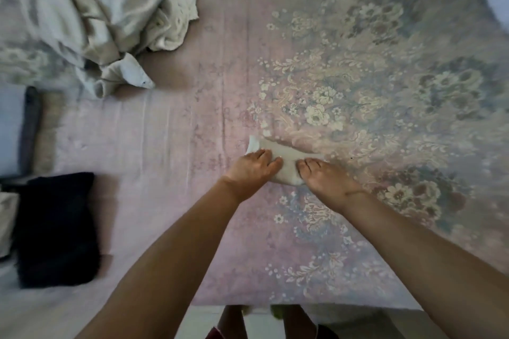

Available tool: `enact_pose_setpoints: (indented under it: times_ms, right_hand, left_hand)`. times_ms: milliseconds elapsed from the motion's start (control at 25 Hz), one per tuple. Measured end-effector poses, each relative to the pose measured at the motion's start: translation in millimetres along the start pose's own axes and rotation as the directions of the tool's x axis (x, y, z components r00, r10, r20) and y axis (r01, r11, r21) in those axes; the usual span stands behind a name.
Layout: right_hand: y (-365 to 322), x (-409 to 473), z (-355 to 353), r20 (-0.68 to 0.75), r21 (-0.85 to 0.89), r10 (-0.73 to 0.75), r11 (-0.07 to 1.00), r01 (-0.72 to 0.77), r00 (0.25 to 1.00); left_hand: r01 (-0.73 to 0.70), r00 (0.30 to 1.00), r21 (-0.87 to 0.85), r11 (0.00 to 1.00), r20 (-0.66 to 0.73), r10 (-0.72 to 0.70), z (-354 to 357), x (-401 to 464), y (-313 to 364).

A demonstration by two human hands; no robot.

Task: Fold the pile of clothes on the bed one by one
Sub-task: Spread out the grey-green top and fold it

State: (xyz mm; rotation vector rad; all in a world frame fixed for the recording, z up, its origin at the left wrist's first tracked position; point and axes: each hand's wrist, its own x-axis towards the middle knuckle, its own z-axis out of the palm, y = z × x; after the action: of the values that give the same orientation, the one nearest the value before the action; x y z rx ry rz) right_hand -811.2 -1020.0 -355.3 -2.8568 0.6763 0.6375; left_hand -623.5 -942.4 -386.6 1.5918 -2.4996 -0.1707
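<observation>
I see my left hand [252, 170] and right hand [326, 177] pressing flat-fingered on a small pale cloth [283, 158]. Neither grips it. The pile [110, 16] sits well apart.

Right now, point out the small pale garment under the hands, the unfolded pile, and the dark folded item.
small pale garment [286, 158]: head view, on its bare middle between the hands.
unfolded pile [110, 14]: head view, on the crumpled pale cloth's middle.
dark folded item [56, 228]: head view, on its top face.
</observation>
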Motion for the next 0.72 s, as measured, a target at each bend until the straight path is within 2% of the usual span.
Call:
enact_pose_setpoints:
  times_ms: [80,120,200,280,400,520,600,720]
  right_hand:
    - [-16,-7,-55,0.064,0.110,-0.116,0.988,0.108,0.991]
    - [-26,-8,-87,0.134,0.176,-0.123,0.979,0.098,0.983]
    - [-54,-10,-154,0.180,0.258,-0.115,0.964,0.066,0.977]
    - [-88,-9,-207,0.174,0.234,-0.143,0.967,0.100,0.974]
    - [-150,4,-256,0.169,0.181,-0.220,0.965,0.189,0.961]
    - [-229,30,-291,0.158,0.152,-0.313,0.945,0.291,0.936]
    - [-287,53,-303,0.158,0.142,-0.349,0.934,0.328,0.924]
    - [-378,98,-302,0.170,0.150,-0.382,0.921,0.360,0.908]
  left_hand:
    - [0.088,0.983,-0.084,0.993,0.166,-0.073,-59,-23,-2]
    - [0.199,0.954,-0.101,0.975,0.247,-0.169,-94,-33,-5]
    - [0.426,0.841,-0.053,0.903,0.390,-0.374,-164,-55,-6]
    - [0.576,0.745,-0.074,0.814,0.457,-0.486,-222,-83,-4]
    - [0.671,0.697,-0.071,0.738,0.401,-0.595,-277,-150,-7]
    - [0.727,0.651,-0.035,0.686,0.353,-0.672,-303,-236,-22]
    - [0.731,0.653,-0.005,0.682,0.296,-0.697,-311,-296,-39]
    - [0.715,0.660,0.047,0.697,0.283,-0.696,-312,-390,-79]
